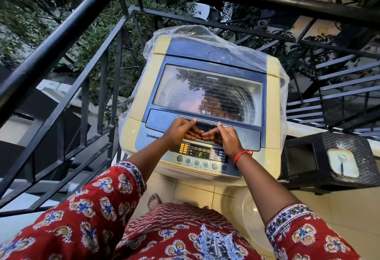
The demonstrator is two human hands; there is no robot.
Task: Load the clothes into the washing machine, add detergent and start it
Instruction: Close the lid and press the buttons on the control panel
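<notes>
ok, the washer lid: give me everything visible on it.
The lid is a top-loader's, dark blue frame around a clear window with fine lines and LG branding printed on it; the drum shows through under reflections. It lies shut and flat on the cream washing machine. A recessed handle strip runs along its near edge, just above the lit control panel. The left hand and right hand both rest at that handle, fingers curled under. Clear plastic sheeting drapes over the far end.

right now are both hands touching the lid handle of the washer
Touching. The head view shows the left hand and right hand with fingers curled into the lid handle recess, thumbs resting on its top edge.
</notes>
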